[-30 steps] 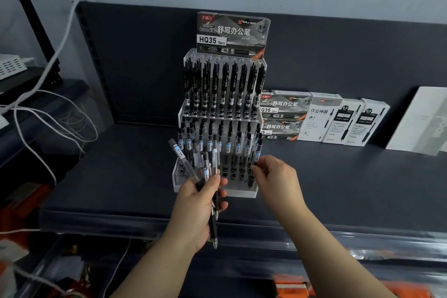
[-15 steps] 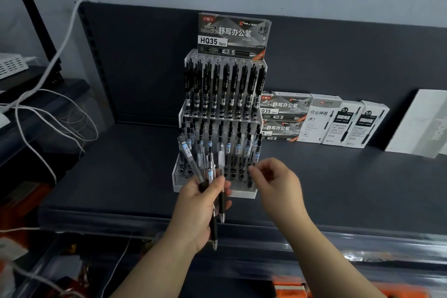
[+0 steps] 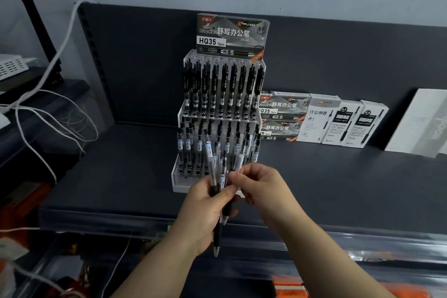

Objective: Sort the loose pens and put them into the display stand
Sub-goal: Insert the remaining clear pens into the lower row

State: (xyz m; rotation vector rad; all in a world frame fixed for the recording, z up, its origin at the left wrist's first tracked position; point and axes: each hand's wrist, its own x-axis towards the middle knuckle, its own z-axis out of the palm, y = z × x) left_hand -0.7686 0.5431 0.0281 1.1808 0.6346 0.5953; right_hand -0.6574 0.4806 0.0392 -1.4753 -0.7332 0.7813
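- L hand (image 3: pixel 205 210) is fisted round a bundle of pens (image 3: pixel 217 182), approx upright. Tops fan out above the fist and tips poke out below; the lowest tip hangs well under the palm.
- R hand (image 3: pixel 262 186) is right beside it, fingers curled. Thumb and forefinger pinch a clear-barrelled pen (image 3: pixel 239 161) at the top of the bundle. The two hands are touching, or v. nearly.
- Both hands are held just in front of the display stand (image 3: pixel 177 182), level w/ its lowest front tier. The bundle overlaps that tier from where I stand.
- The stand is clear acrylic w/ stepped tiers and sits mid-shelf on the dark shelf (image 3: pixel 116 176).
- Its top row is packed w/ black-clipped pens standing upright. The lower rows hold pens w/ pale blue labels, a few of them leaning.
- A header card (image 3: pixel 232 34) reading "HQ35 12pcs" sits on top of the stand.
- Behind and to the right of the stand are two stacked grey pen boxes (image 3: pixel 280 116) against the back panel. Next to them are three white boxes (image 3: pixel 338 123), then a white board (image 3: pixel 423 123) leaning at the far right.
- At far left, white cables (image 3: pixel 55 60) trail down over a side ledge.
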